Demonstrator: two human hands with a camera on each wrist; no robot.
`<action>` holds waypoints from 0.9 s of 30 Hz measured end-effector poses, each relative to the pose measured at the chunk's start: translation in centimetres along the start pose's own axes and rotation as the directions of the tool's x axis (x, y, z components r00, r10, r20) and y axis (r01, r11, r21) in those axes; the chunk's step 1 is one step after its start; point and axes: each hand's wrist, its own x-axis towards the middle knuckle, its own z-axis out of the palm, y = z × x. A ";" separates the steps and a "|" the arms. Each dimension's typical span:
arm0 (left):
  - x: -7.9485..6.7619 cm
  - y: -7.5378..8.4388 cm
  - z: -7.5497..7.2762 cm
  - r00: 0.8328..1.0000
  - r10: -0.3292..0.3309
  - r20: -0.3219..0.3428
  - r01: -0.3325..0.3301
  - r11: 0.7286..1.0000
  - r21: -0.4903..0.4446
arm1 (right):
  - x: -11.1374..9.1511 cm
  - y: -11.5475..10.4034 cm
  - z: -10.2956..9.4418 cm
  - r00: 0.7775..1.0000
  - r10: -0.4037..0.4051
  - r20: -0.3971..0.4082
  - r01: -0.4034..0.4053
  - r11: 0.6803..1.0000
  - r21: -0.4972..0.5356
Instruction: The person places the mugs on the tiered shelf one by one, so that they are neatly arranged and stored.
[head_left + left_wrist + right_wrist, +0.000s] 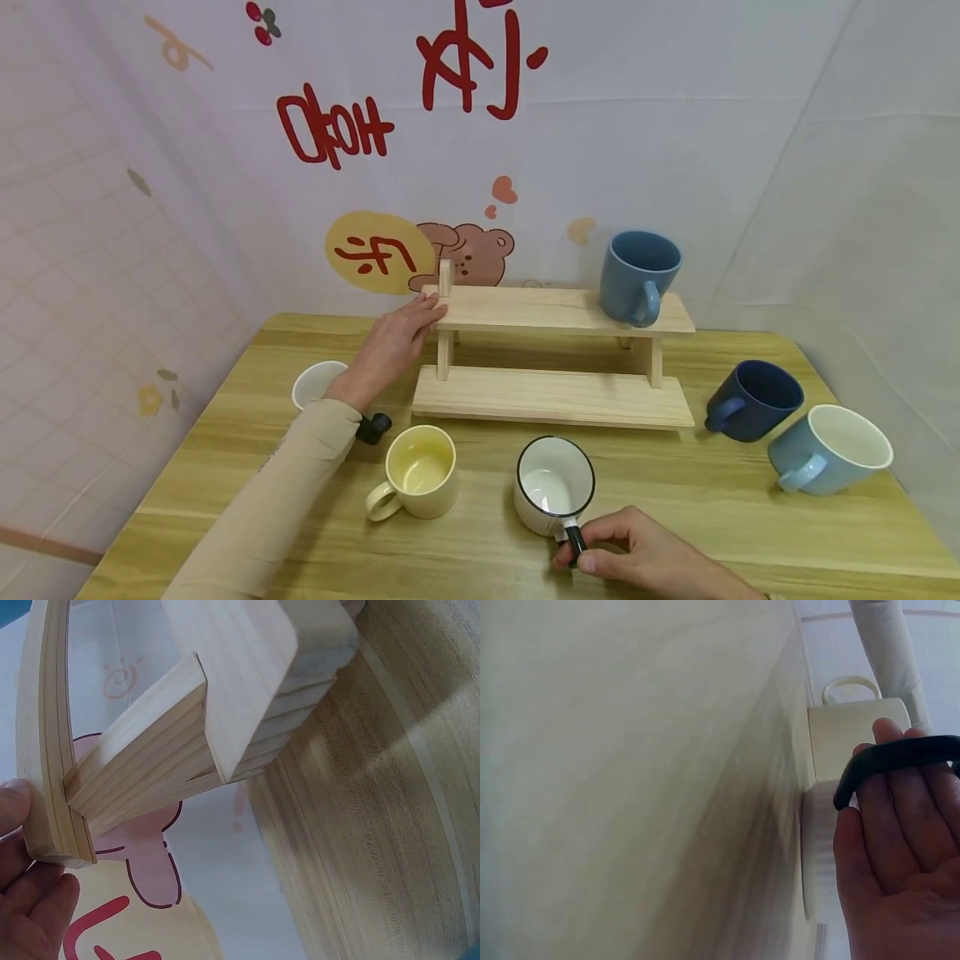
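My left hand [393,342] grips the left end of the upper board of a two-tier wooden shelf [517,308]. In the left wrist view, the thumb and fingers of that hand [34,904] lie on opposite sides of the board's end [56,825]. A white enamel-style mug [531,508] with a black rim stands on the table in front of the shelf. My right hand [645,554] holds its black handle [575,542], which points toward me. The right wrist view has the fingers [896,817] behind the dark handle [900,755].
A blue mug [622,287] stands on the upper board at right. Left of the white mug sits a yellow mug [435,496]. A white cup [313,382] is partly behind my left arm. A navy mug [750,414] and a light blue mug [832,467] stand at the table's right.
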 end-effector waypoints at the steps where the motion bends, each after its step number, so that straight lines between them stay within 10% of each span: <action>1: 0.0 0.0 0.0 1.000 -0.001 -0.001 0.001 1.000 -0.003 | 0.1 0.1 0.1 1.000 -0.004 0.001 0.004 1.000 0.001; 27: -0.1 -0.1 0.0 1.000 0.004 -0.003 -0.004 1.000 -0.004 | -0.6 -0.7 -1.0 0.977 -0.139 -0.160 0.155 0.984 0.092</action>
